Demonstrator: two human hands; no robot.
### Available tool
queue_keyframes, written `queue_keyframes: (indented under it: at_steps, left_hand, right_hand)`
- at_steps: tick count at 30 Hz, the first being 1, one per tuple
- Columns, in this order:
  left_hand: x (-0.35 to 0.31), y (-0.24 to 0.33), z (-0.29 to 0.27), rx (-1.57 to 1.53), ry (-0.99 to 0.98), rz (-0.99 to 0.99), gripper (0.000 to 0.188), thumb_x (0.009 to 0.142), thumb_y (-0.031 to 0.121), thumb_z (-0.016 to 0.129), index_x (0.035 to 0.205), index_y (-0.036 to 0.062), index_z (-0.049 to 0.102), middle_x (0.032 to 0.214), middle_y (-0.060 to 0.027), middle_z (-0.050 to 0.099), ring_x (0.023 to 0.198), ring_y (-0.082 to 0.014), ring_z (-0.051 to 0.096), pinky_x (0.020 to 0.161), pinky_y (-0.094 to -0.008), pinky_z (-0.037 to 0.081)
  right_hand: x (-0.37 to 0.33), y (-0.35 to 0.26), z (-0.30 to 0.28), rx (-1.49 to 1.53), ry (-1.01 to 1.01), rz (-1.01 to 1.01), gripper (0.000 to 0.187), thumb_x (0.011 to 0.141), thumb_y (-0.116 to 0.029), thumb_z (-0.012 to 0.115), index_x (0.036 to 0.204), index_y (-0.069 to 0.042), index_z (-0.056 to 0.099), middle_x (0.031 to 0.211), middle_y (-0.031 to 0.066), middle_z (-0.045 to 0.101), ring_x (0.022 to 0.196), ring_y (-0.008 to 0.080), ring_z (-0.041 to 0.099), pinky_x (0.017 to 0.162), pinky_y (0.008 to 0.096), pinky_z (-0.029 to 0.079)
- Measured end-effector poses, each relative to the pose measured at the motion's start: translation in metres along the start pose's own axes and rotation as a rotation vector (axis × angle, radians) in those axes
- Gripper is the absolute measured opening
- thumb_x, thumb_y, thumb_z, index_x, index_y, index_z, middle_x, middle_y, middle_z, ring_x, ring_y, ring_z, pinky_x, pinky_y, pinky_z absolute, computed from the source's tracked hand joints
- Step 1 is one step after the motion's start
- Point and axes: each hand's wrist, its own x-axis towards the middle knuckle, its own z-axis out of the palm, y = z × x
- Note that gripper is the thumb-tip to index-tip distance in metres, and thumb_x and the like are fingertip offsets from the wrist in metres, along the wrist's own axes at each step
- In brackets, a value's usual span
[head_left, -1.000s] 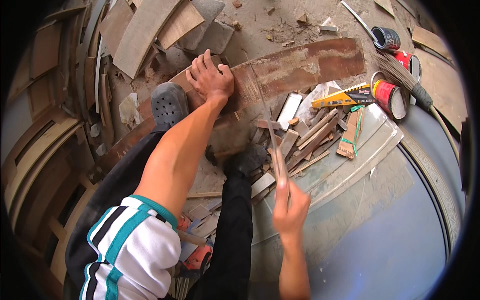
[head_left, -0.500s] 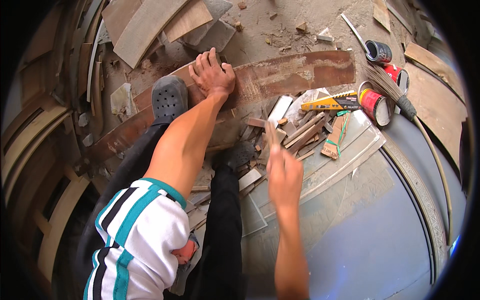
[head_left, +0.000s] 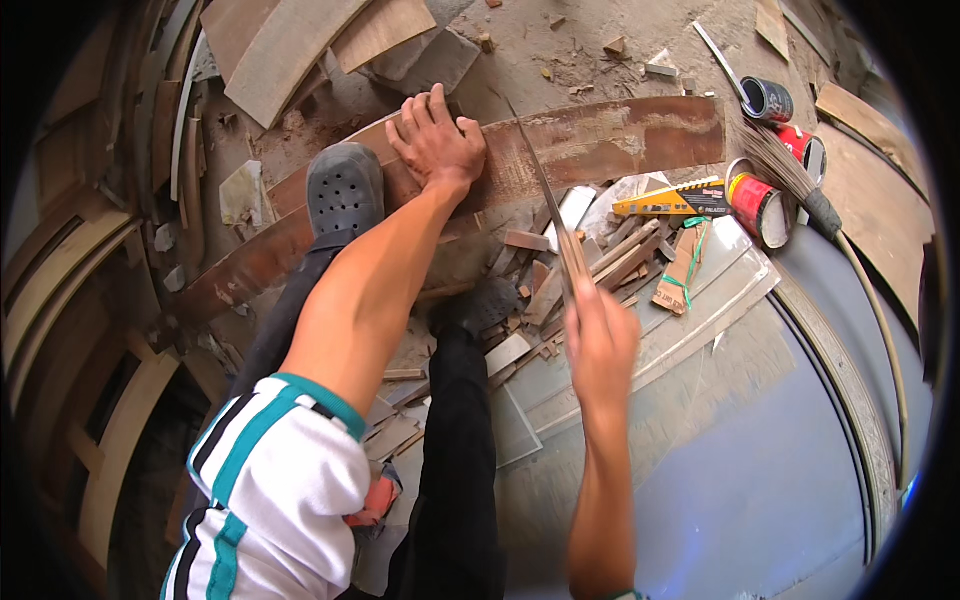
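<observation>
My left hand (head_left: 440, 145) lies palm down, fingers spread, pressing on wood above a long, curved, reddish-brown board (head_left: 640, 145). A lighter wooden piece (head_left: 372, 140) shows beside its fingers. Just left of that hand, my foot in a grey clog (head_left: 345, 190) rests on the wood. My right hand (head_left: 603, 340) is closed round the handle of a handsaw (head_left: 545, 190). The blade appears as a thin dark line, nearly edge-on, its tip pointing up and left over the board. Whether the blade touches the board I cannot tell.
Wood offcuts (head_left: 625, 260) are heaped right of my legs, beside a yellow-and-black cardboard sleeve (head_left: 670, 200). Paint cans (head_left: 757, 208) and a stick broom (head_left: 825, 215) lie at the right. Glass sheets (head_left: 690, 330) cover the lower right; curved wooden frames (head_left: 70, 270) stand left.
My right hand has moved right with the handsaw, whose blade now shows more clearly. The left hand still presses on the wood; the whole view has shifted slightly.
</observation>
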Motion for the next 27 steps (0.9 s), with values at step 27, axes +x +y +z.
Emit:
queue_keyframes:
  at_steps: [27]
  left_hand:
    - [0.005, -0.011, -0.002, 0.022, 0.033, -0.022, 0.061, 0.082, 0.031, 0.051, 0.14, 0.0131, 0.049, 0.139, -0.01, 0.05, 0.138, -0.0272, 0.038, 0.117, -0.0562, 0.016]
  right_hand:
    - [-0.014, 0.027, 0.008, -0.043, 0.012, -0.124, 0.048, 0.103, -0.031, 0.047, 0.074, 0.005, 0.06, 0.056, 0.015, 0.052, 0.053, 0.0251, 0.052, 0.055, 0.0382, 0.041]
